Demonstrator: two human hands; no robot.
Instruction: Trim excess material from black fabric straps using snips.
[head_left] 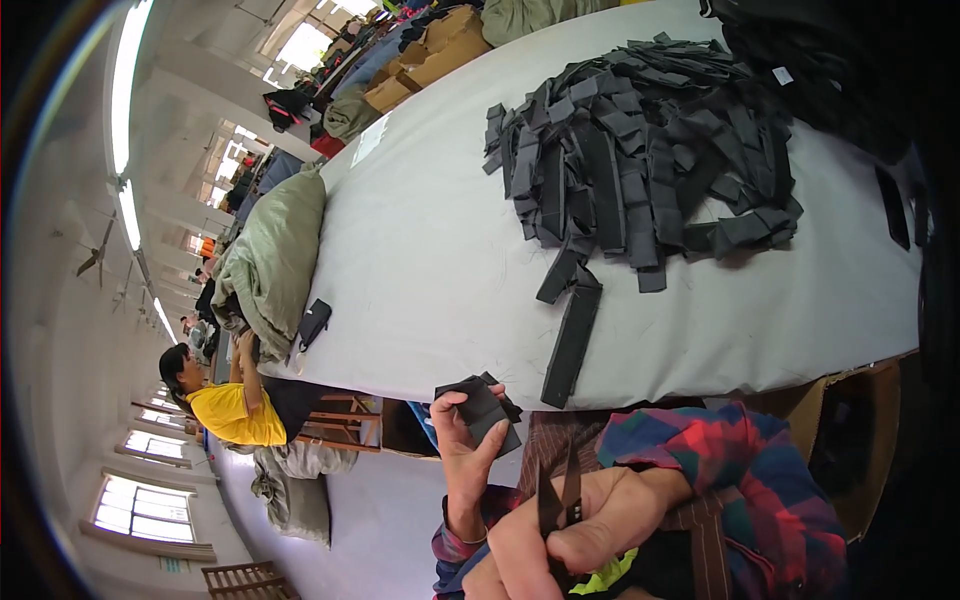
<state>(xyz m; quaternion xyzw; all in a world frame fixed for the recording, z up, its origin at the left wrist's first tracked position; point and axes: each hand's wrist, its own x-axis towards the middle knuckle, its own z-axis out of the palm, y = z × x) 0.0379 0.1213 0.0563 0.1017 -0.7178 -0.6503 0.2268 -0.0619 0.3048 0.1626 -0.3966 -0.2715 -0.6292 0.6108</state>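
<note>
My left hand (468,462) pinches a few small dark grey fabric pieces (484,414) between thumb and fingers, just off the table's near edge. Closer to me, my right hand (600,515) is wrapped round dark thread snips (560,492), whose two pointed blades stand up and apart, clear of the fabric. On the white-covered table (420,240) lies a big heap of dark grey folded fabric strips (620,150). One strip (572,345) trails from the heap to the near edge. My fingertips partly hide the held pieces.
Black cloth (810,75) lies at the table's far right. A pale green sack (275,260) and a small black pouch (314,324) sit at the left end, by a person in a yellow shirt (238,412). A cardboard box (850,450) stands beneath the table at the right.
</note>
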